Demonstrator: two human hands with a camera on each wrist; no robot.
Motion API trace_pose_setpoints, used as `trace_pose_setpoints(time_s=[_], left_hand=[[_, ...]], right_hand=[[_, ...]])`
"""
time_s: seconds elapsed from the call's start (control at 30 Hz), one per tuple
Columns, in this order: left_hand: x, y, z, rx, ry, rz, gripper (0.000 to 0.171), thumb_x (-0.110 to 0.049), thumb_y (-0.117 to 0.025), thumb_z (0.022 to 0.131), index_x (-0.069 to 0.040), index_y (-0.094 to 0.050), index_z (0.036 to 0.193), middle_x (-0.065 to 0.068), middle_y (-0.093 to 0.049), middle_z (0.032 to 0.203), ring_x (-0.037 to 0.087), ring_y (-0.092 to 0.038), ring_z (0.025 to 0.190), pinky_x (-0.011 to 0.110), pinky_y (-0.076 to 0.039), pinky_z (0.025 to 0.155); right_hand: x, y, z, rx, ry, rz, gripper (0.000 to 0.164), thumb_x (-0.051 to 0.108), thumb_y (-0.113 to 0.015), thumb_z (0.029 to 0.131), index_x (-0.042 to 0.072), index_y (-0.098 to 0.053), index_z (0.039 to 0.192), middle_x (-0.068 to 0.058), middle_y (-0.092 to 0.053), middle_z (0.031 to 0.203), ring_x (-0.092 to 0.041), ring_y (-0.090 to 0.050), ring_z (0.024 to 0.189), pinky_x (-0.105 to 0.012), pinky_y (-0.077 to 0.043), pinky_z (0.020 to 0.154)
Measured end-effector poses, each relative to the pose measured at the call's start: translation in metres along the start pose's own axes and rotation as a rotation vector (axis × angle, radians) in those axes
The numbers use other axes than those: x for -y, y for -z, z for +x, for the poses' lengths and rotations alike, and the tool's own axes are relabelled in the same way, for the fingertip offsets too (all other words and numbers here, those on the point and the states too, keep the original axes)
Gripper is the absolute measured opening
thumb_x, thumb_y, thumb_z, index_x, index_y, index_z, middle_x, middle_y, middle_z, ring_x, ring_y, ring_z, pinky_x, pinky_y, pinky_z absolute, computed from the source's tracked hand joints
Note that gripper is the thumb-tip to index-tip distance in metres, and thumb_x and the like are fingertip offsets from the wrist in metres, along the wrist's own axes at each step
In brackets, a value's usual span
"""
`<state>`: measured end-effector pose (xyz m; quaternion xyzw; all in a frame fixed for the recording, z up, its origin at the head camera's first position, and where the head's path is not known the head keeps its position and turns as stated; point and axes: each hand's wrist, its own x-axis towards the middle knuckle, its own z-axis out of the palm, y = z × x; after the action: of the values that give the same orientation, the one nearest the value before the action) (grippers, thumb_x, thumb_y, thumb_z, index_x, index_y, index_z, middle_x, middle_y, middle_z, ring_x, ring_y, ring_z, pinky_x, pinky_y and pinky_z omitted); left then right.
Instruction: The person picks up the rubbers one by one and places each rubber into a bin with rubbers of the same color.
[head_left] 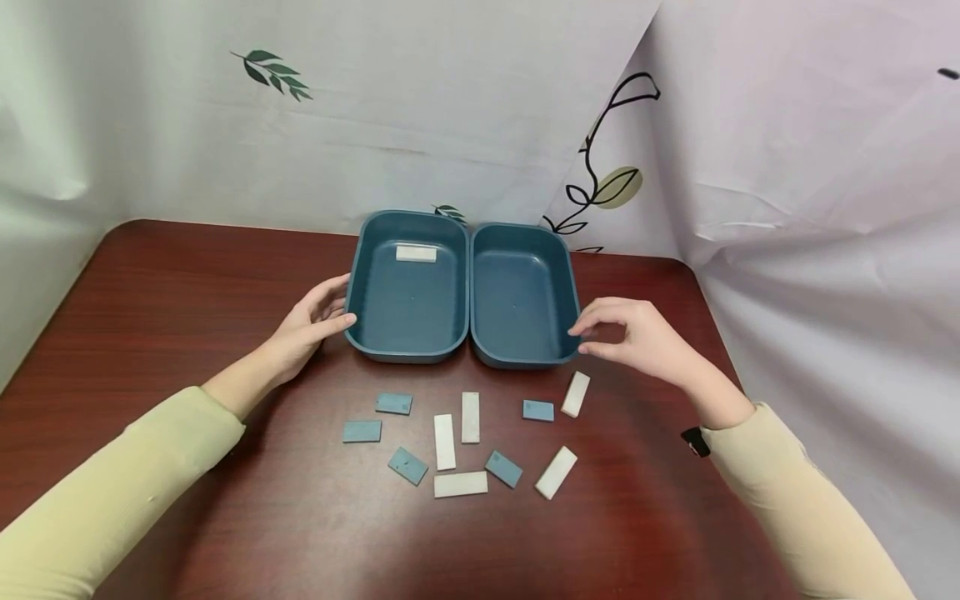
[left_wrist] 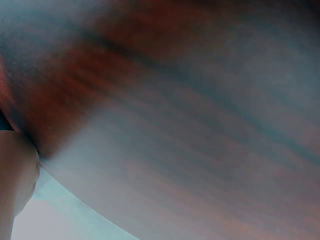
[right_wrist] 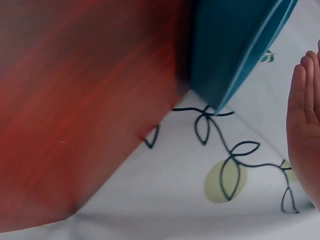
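Two blue plastic bins stand side by side at the back of the table. A white block (head_left: 416, 252) lies near the back of the left bin (head_left: 408, 357); the right bin (head_left: 522, 362) has a bare floor. At the left bin's left wall is my left hand (head_left: 303, 329), fingers along the outside and thumb tip at the rim. My right hand (head_left: 630, 333) hovers by the right bin's right rim, thumb and fingers apart with nothing between them. In the right wrist view, that hand's fingers (right_wrist: 309, 90) show beside the blue bin wall.
Several white blocks (head_left: 444, 442) and shorter grey-blue blocks (head_left: 503, 469) lie scattered on the dark red table (head_left: 225, 517) in front of the bins. One white block (head_left: 575, 394) is just below my right hand. A patterned white curtain (head_left: 450, 108) hangs behind the table.
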<state>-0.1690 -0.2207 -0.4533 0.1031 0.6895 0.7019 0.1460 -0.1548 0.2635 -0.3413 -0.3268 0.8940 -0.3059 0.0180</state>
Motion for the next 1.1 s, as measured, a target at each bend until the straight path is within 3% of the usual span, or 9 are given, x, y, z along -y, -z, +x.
trace_pose_setpoints(time_s=[0.27,0.53,1.1], left_hand=[[-0.001,-0.001,-0.001,0.007,-0.014,-0.011,0.067,-0.009,-0.055,0.110,-0.008,-0.024,0.169,0.008,-0.038,0.161,-0.001,-0.050,0.134,0.010,-0.041,0.109],[0.001,0.001,0.001,0.010,-0.015,-0.016,0.066,-0.009,-0.055,0.110,-0.009,-0.025,0.169,0.003,-0.041,0.159,0.000,-0.051,0.134,0.010,-0.043,0.108],[0.001,0.000,0.002,0.005,-0.017,-0.030,0.066,-0.008,-0.055,0.110,-0.007,-0.024,0.168,-0.003,-0.046,0.154,0.002,-0.051,0.134,0.011,-0.044,0.107]], right_hand=[[-0.015,-0.004,-0.024,-0.006,-0.072,0.088,0.027,-0.005,-0.090,0.081,0.011,-0.082,0.102,-0.002,-0.077,0.099,-0.010,-0.070,0.087,-0.020,-0.060,0.079],[-0.035,-0.014,-0.039,0.063,-0.188,0.130,0.025,-0.004,-0.089,0.081,0.005,-0.081,0.103,-0.009,-0.077,0.099,-0.013,-0.072,0.086,-0.024,-0.063,0.079],[-0.053,-0.035,-0.037,0.204,-0.268,0.153,0.029,0.004,-0.091,0.083,0.006,-0.081,0.110,-0.008,-0.076,0.108,-0.020,-0.073,0.094,-0.025,-0.063,0.085]])
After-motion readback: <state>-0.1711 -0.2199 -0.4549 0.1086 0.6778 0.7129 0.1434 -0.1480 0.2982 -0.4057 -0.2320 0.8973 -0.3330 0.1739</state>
